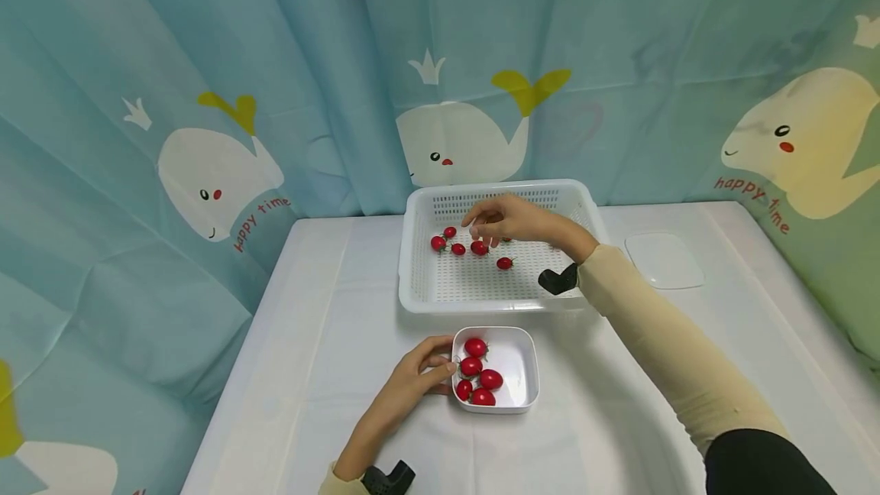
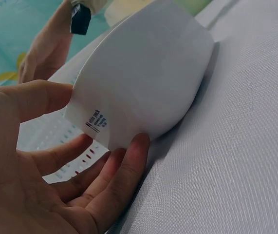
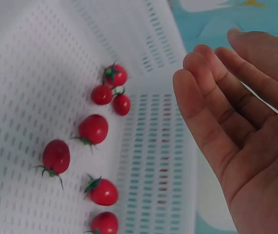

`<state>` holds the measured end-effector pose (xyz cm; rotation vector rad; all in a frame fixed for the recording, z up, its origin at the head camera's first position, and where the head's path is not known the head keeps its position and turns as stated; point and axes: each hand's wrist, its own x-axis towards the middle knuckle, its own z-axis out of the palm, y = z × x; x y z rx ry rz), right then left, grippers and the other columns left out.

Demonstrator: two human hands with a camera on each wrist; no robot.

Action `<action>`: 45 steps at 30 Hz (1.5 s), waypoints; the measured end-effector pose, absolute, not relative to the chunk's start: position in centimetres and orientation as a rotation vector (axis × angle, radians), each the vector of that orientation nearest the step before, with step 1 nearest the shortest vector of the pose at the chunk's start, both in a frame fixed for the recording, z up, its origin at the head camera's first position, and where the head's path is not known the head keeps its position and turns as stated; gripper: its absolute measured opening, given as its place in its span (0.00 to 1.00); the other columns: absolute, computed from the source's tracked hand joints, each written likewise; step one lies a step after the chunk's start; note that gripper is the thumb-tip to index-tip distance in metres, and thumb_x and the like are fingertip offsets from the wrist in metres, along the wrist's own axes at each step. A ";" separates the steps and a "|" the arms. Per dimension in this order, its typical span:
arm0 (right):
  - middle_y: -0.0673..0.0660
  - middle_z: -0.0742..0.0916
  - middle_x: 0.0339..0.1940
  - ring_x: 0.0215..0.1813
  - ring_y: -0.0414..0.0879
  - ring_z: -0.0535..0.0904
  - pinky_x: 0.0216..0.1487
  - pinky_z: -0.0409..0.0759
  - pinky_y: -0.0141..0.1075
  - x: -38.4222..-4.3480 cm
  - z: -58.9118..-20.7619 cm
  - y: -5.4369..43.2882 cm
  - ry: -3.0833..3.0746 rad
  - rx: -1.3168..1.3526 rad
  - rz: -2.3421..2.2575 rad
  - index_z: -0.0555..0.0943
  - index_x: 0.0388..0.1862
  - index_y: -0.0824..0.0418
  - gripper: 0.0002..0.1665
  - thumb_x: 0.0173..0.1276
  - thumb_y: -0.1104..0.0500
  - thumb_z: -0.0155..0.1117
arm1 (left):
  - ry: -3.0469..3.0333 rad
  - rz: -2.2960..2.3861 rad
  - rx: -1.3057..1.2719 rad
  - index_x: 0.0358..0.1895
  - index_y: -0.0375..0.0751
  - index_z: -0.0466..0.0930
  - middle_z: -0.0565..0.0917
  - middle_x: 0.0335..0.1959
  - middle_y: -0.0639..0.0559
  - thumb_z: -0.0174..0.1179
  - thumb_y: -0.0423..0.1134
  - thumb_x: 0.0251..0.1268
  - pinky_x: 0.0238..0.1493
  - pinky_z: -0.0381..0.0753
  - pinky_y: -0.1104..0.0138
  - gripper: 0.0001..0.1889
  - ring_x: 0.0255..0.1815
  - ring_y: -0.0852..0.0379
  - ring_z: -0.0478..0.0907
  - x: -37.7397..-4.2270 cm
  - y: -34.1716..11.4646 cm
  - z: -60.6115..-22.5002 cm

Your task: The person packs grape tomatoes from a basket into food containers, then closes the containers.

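Several cherry tomatoes lie in a small white square container near the front of the table. My left hand holds that container by its left side; the left wrist view shows thumb and fingertips against its wall. Behind it, a white perforated basket has more cherry tomatoes scattered on its floor. Over the basket is my right hand, fingers loosely bent and nothing between them. In the right wrist view the hand appears apart from the tomatoes, which have green stems.
A clear flat lid lies on the white-covered table, right of the basket. A blue curtain with whale prints hangs directly behind the table and down its left side. Black wrist mounts sit on both wrists.
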<state>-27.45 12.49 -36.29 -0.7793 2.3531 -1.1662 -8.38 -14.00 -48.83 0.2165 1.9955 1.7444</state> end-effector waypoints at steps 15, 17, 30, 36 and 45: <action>0.68 0.87 0.52 0.48 0.59 0.85 0.55 0.88 0.51 -31.3 -39.6 12.1 2.348 -0.614 -1.055 0.81 0.62 0.68 0.19 0.78 0.59 0.60 | 1.989 1.747 0.215 0.74 0.38 0.70 0.83 0.55 0.35 0.61 0.44 0.75 0.51 0.90 0.63 0.29 0.57 0.53 0.81 -8.3 -13.9 -48.7; 0.66 0.87 0.51 0.46 0.57 0.84 0.54 0.88 0.50 -31.5 -40.0 12.0 2.368 -0.597 -1.008 0.81 0.63 0.68 0.20 0.78 0.58 0.62 | 1.988 1.745 0.220 0.74 0.38 0.70 0.83 0.56 0.35 0.61 0.44 0.75 0.51 0.90 0.63 0.29 0.56 0.53 0.81 -8.3 -14.0 -48.7; 0.59 0.86 0.44 0.41 0.51 0.79 0.46 0.84 0.40 -32.0 -41.4 11.0 2.413 -0.477 -0.762 0.83 0.56 0.64 0.14 0.76 0.59 0.65 | 1.985 1.744 0.195 0.75 0.38 0.69 0.83 0.55 0.37 0.62 0.44 0.75 0.50 0.90 0.64 0.30 0.58 0.51 0.80 -8.3 -14.2 -48.4; 0.59 0.87 0.48 0.45 0.49 0.79 0.47 0.82 0.38 -31.9 -41.7 10.9 2.454 -0.479 -0.649 0.84 0.56 0.62 0.15 0.75 0.58 0.66 | 1.992 1.743 0.200 0.74 0.38 0.70 0.83 0.54 0.37 0.62 0.44 0.75 0.50 0.90 0.64 0.29 0.58 0.51 0.80 -8.3 -14.3 -48.6; 0.61 0.87 0.54 0.48 0.49 0.80 0.52 0.83 0.39 -32.0 -42.0 10.1 2.463 -0.523 -0.554 0.85 0.57 0.62 0.16 0.74 0.57 0.68 | 1.987 1.747 0.207 0.74 0.39 0.70 0.84 0.54 0.38 0.62 0.45 0.75 0.49 0.90 0.65 0.29 0.57 0.53 0.80 -8.4 -14.2 -49.1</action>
